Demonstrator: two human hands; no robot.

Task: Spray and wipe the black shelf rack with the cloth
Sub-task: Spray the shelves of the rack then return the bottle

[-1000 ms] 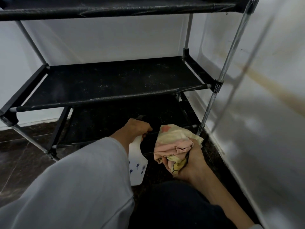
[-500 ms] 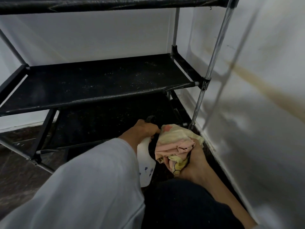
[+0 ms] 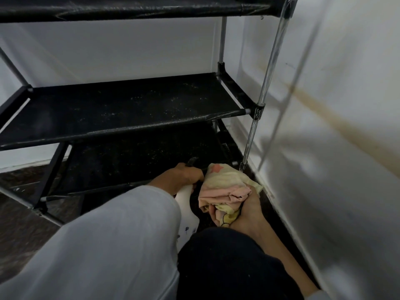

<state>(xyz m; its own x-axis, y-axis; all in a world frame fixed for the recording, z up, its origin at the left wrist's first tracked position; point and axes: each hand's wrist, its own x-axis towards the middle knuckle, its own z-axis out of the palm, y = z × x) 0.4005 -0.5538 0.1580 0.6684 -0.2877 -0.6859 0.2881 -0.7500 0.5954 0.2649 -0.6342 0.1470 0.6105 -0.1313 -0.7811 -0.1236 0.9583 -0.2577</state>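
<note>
The black shelf rack [image 3: 121, 111] fills the upper half of the view, its middle and bottom tiers speckled with pale dust or droplets. My left hand [image 3: 181, 177] grips a white spray bottle [image 3: 186, 215] by its dark trigger head, nozzle towards the bottom tier. Most of the bottle is hidden behind my grey sleeve. My right hand [image 3: 242, 213] holds a bunched yellow and pink cloth [image 3: 227, 187] low at the rack's front right corner, beside the bottle.
A white wall [image 3: 335, 148] with a brown streak runs close along the right. A chrome upright post [image 3: 262, 100] stands at the rack's front right corner. Dark floor [image 3: 19, 230] lies to the left. My dark-clad knee [image 3: 227, 263] is below the hands.
The view has shifted right, so the rack sits further left in frame. Both hands stay low in front of the bottom tier, the bottle now closer to the cloth.
</note>
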